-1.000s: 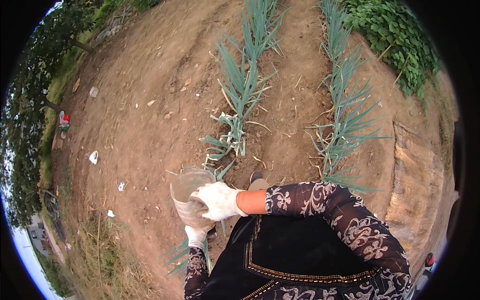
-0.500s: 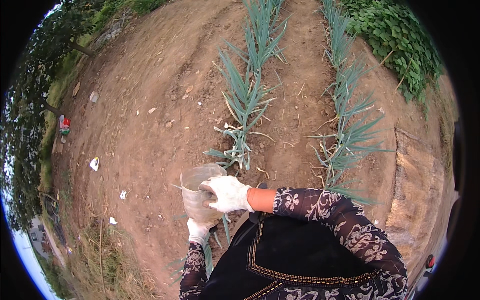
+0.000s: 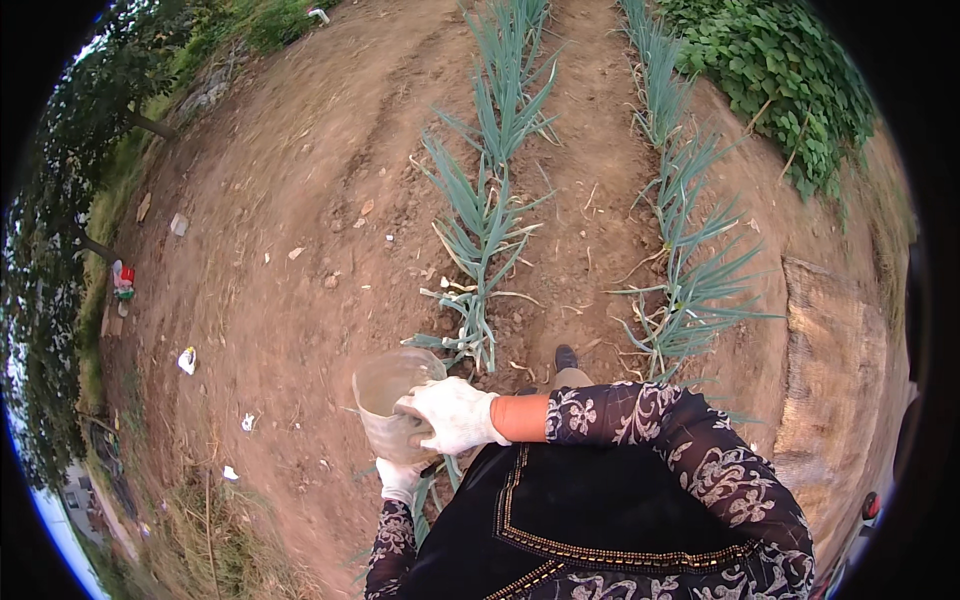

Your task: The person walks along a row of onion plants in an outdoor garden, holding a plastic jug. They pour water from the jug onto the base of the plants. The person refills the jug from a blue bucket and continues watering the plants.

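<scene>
A cloudy, translucent plastic container (image 3: 375, 385) with a wide mouth is held in front of my body, low over the soil. My left hand (image 3: 400, 480), in a white knit glove, grips it from below; most of its fingers are hidden behind the container. My right hand (image 3: 452, 414), also in a white glove, is at the container's mouth with its fingers curled. Its fingertips are partly hidden, and what they hold, if anything, does not show. Just beyond the container grows the near end of a row of green onions (image 3: 475, 300).
A second row of green onions (image 3: 690, 290) runs along the right. My shoe (image 3: 567, 357) is between the rows. A tan woven sheet (image 3: 825, 370) lies at the right, below a leafy green bush (image 3: 780, 90). Litter dots the brown soil (image 3: 290, 330) at left, with dry grass (image 3: 225, 530) nearer.
My shoe has come into view between the rows. The onion plants have shifted slightly left and nearer in the picture. Both hands keep nearly the same pose at the container.
</scene>
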`<move>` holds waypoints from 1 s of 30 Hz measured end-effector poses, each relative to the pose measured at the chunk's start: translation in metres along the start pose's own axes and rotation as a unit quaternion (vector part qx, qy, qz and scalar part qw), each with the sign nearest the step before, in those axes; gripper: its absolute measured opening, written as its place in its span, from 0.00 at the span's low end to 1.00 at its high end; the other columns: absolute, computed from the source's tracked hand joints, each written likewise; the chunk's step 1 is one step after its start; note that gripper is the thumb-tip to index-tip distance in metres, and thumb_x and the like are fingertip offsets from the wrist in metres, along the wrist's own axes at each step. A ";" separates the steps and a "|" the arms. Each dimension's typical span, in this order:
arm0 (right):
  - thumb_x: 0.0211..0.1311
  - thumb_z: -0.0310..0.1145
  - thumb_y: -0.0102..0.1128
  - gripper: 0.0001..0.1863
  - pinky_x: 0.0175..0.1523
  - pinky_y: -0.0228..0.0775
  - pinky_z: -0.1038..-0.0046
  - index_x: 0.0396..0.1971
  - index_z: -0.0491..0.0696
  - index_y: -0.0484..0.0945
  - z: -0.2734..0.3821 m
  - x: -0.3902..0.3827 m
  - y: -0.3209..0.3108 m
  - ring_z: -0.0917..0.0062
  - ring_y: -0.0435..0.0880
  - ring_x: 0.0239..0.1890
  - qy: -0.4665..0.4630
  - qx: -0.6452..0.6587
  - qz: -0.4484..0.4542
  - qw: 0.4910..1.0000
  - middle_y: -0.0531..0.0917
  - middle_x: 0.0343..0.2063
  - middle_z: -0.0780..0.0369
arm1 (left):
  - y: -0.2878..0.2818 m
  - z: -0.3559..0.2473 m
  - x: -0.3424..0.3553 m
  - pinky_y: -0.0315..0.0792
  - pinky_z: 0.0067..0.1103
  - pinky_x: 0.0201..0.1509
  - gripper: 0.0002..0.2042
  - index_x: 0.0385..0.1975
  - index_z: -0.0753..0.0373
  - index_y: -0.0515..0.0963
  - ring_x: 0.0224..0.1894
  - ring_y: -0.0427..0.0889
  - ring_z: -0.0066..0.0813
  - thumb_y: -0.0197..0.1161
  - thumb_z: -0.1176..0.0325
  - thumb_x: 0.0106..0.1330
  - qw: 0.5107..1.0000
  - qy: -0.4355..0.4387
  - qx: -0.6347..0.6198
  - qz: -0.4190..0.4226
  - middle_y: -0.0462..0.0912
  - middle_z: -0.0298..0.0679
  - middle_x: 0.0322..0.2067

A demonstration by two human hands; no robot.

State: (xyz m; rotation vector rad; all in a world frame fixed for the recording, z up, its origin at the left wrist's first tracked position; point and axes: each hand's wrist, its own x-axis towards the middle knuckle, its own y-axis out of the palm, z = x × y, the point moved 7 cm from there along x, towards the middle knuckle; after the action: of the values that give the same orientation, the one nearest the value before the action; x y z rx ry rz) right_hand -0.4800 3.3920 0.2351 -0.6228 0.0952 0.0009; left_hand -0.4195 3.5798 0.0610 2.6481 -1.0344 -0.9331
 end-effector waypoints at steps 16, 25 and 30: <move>0.46 0.42 0.58 0.23 0.48 0.68 0.66 0.42 0.46 0.72 -0.065 0.027 -0.094 0.63 0.77 0.42 -0.031 0.014 0.013 0.999 0.78 0.37 0.55 | 0.080 -0.014 0.057 0.69 0.49 0.47 0.24 0.51 0.75 0.60 0.47 0.71 0.59 0.35 0.59 0.65 0.992 -0.012 0.098 -0.074 0.67 0.59 0.49; 0.46 0.43 0.58 0.24 0.50 0.67 0.64 0.44 0.47 0.71 -0.078 0.032 -0.123 0.63 0.75 0.45 -0.042 0.022 0.032 0.998 0.77 0.39 0.56 | 0.113 -0.027 0.068 0.62 0.52 0.52 0.27 0.55 0.75 0.57 0.51 0.66 0.64 0.34 0.58 0.64 0.970 0.018 0.242 -0.004 0.61 0.64 0.53; 0.46 0.43 0.59 0.24 0.48 0.67 0.63 0.43 0.47 0.71 -0.066 0.027 -0.127 0.62 0.75 0.45 -0.077 0.009 0.064 0.995 0.77 0.38 0.55 | 0.097 -0.005 0.066 0.62 0.49 0.53 0.27 0.57 0.65 0.56 0.54 0.64 0.56 0.43 0.55 0.61 0.992 -0.027 -0.086 -0.085 0.61 0.53 0.56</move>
State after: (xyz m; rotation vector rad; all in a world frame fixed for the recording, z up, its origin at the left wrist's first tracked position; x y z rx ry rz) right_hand -0.4556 3.2496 0.2530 -0.5958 -0.0133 0.1724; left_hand -0.4335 3.4637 0.0659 2.6103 -0.7099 -1.0810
